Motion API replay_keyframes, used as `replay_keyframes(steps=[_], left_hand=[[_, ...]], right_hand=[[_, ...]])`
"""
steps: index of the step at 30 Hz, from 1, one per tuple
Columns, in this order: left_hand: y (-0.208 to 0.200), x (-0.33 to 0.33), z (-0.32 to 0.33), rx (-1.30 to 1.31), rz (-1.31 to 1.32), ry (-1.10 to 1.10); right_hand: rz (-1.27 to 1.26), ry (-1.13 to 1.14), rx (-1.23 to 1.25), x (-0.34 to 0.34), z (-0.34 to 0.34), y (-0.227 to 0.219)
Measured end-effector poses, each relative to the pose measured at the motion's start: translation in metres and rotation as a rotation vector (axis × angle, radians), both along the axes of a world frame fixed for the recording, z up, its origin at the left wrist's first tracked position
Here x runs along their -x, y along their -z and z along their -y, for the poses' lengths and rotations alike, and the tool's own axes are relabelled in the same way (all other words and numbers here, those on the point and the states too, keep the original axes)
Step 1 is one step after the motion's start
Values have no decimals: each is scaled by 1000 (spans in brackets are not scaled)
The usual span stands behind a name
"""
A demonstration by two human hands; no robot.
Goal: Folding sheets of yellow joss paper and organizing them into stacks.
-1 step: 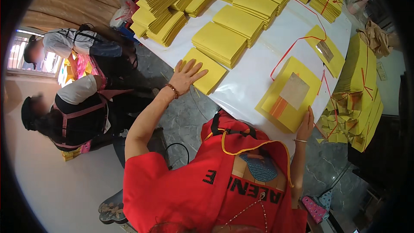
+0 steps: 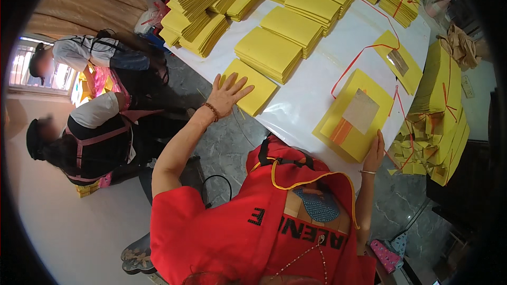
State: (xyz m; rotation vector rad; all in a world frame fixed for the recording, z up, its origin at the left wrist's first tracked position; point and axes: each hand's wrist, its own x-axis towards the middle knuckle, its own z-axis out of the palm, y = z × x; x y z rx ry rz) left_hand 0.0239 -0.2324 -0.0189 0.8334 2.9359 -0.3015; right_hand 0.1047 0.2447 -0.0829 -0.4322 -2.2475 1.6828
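Tabletop (image 2: 296,95): yellow paper (image 2: 261,93) under left fingers (image 2: 245,92)

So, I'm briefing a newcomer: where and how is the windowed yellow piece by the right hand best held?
Probably along the right edge of the piece, coming from the right: that edge faces the table's side, the right hand is there, and the window fills the middle.
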Motion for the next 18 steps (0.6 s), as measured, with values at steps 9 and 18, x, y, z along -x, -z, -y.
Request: replay_keyframes(steps=[9,18], left_hand=[[24,-2,-1,-85,0,-110],[14,-4,-5,-64,-77,-87]], right_hand=[[20,13,117,1,8,4],[-16,-28,169,1,6,7]])
